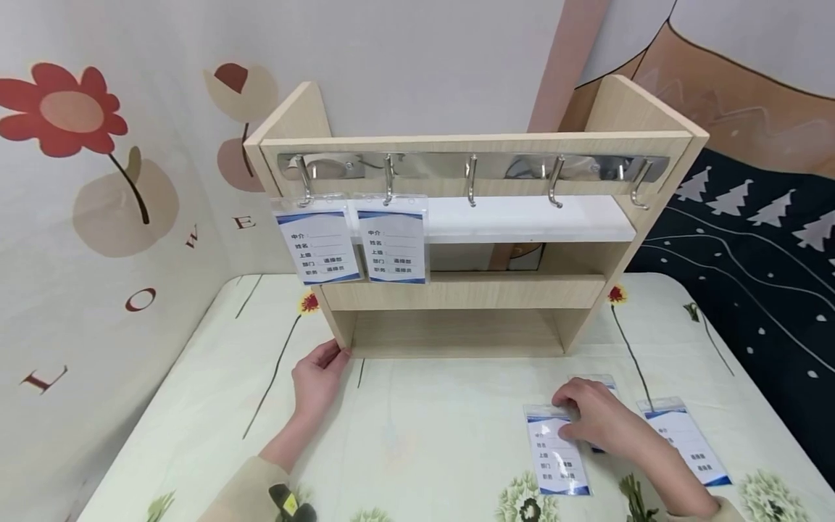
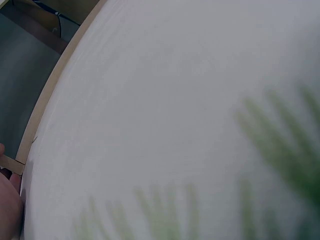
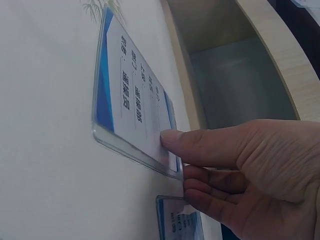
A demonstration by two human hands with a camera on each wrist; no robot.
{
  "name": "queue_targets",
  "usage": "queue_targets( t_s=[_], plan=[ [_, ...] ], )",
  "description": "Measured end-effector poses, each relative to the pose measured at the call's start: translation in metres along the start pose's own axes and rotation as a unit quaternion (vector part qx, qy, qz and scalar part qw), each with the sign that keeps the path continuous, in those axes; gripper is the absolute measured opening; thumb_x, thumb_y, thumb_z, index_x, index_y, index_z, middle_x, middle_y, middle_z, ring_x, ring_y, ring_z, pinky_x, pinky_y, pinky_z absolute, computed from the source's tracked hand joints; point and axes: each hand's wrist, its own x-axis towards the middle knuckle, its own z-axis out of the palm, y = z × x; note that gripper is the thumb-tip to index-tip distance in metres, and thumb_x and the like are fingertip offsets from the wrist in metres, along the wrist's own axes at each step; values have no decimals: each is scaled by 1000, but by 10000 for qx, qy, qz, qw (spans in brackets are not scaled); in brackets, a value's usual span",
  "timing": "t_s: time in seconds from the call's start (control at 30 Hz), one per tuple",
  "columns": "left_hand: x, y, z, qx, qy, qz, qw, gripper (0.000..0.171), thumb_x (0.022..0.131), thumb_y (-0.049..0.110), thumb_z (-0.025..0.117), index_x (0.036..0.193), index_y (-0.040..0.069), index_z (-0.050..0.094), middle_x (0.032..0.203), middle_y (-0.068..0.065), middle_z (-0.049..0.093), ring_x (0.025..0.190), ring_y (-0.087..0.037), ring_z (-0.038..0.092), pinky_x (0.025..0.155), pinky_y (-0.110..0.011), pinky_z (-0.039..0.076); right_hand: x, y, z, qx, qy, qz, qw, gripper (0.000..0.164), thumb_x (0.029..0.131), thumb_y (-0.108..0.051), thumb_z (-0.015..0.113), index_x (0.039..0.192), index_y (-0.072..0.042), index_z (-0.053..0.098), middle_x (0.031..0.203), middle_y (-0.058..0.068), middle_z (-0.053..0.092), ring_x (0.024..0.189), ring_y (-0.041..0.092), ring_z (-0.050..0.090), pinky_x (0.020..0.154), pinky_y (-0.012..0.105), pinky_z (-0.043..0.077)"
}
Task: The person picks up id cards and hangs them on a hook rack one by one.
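Badge card (image 1: 557, 457), white with blue bands at both ends and black Chinese print, is encased in clear plastic and pinched near its top in the grip of the right hand (image 1: 603, 419). It is held at the right of the flower-patterned desk (image 1: 424, 435), before a pale wooden rack (image 1: 463, 293) hung with two similar cards (image 1: 394, 246). The rack's lower left corner is clasped by the left hand (image 1: 317, 380).

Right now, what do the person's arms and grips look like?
The left grip and right grip are bare, with no gloves. The left sleeve is light beige, with a black gadget with a yellow mark by its cuff. Only a bit of the right sleeve shows, light beige too.
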Motion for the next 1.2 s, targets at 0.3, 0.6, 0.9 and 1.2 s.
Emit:
queue_targets(
  t_s=[0.3,0.6,0.9,1.2],
  plan=[
    [0,0,0,-3,9,-58,10000,30,97,7,70,125,-3,70,120,-20,71,112,-32,69,77,-8,52,1,-2,-3,-76,-132,-9,9999,34,74,-12,92,100,-7,72,94,-5,63,88,14,57,77,37,53],
    [2,0,1,-76,32,21,10000,30,97,5,70,125,-5,70,120,-22,71,112,-34,69,76,-7,52,3,-2,-3,-73,-160,49,9998,32,74,-11,91,98,-8,71,89,-6,59,82,13,51,73,34,50],
    [1,1,0,-42,32,-29,10000,30,97,6,70,125,-5,70,120,-21,71,112,-33,69,76,-6,51,-1,-7,4,428,-240,322,9983,29,80,1,85,102,-5,68,87,-2,59,81,15,51,68,31,49],
    [1,-1,0,-20,53,-18,10000,30,97,7,70,125,-3,70,120,-20,71,113,-33,69,78,-8,52,-4,-9,8,457,-132,209,9987,28,81,5,82,104,-6,69,91,-4,61,83,14,52,70,31,49]
  ],
)
